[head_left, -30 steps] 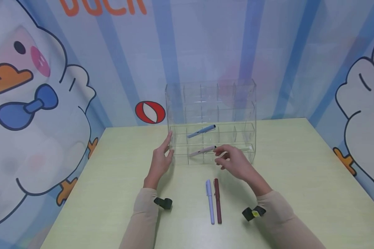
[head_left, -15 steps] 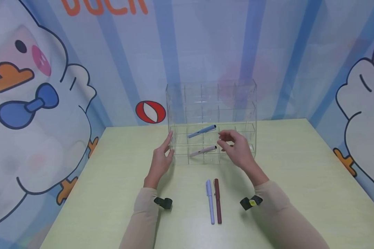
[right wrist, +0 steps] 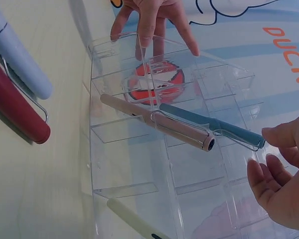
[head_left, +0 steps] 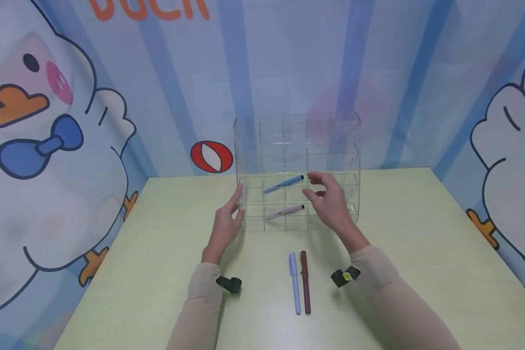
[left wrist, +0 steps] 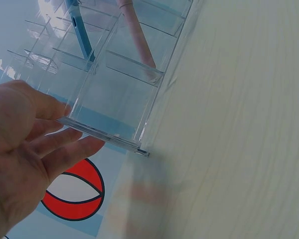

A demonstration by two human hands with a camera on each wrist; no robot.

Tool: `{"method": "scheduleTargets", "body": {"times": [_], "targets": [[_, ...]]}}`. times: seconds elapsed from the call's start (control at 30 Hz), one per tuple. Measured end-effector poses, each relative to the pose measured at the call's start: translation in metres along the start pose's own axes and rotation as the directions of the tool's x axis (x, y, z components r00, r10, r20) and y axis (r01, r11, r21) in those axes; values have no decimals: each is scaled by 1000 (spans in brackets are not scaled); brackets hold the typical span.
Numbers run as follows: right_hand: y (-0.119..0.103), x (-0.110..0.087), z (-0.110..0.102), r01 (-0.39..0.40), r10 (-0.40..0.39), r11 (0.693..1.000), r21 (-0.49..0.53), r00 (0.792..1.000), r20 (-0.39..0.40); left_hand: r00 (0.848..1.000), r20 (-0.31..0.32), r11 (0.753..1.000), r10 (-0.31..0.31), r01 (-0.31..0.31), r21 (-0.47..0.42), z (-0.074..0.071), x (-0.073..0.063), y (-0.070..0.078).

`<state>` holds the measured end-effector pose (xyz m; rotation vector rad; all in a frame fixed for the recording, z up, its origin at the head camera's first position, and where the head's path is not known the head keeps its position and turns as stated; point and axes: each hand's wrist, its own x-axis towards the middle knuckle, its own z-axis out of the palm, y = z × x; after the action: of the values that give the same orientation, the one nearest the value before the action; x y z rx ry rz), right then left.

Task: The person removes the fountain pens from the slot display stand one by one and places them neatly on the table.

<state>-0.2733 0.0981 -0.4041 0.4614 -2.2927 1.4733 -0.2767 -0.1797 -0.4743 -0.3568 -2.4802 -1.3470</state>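
Observation:
A clear acrylic pen organizer (head_left: 295, 146) with tiered compartments stands on the table. My left hand (head_left: 226, 226) grips its left side wall, thumb and fingers around the edge. A blue pen (head_left: 284, 184) lies tilted in the second tier from the bottom, capped end to the right. Below it, a pale pink pen (head_left: 285, 212) leans in the bottom tier. My right hand (head_left: 330, 201) is by the blue pen's cap end, fingers loosely bent and apart; its thumb tip is close to the cap. Low in the right wrist view, a pale green pen (right wrist: 134, 219) sits in a compartment.
A lavender pen (head_left: 295, 284) and a dark red pen (head_left: 305, 282) lie side by side on the pale table (head_left: 157, 291), in front of the organizer. Behind stands a printed cloth backdrop (head_left: 280, 68) with ducks and blue stripes.
My right hand has risen from beside the pink pen to the blue pen's cap end, its thumb and fingers spreading. The left hand and the pens have stayed in place.

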Motion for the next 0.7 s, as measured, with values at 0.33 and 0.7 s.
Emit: {"method": "scheduleTargets", "body": {"times": [0.33, 0.7], "targets": [[-1, 8, 13, 23, -25, 999, 44, 999, 42, 1000, 1, 1000, -1, 1, -6, -2, -1, 1], [-3, 12, 22, 17, -20, 1000, 23, 992, 123, 1000, 6, 1000, 1, -1, -6, 0, 0, -2]]}}
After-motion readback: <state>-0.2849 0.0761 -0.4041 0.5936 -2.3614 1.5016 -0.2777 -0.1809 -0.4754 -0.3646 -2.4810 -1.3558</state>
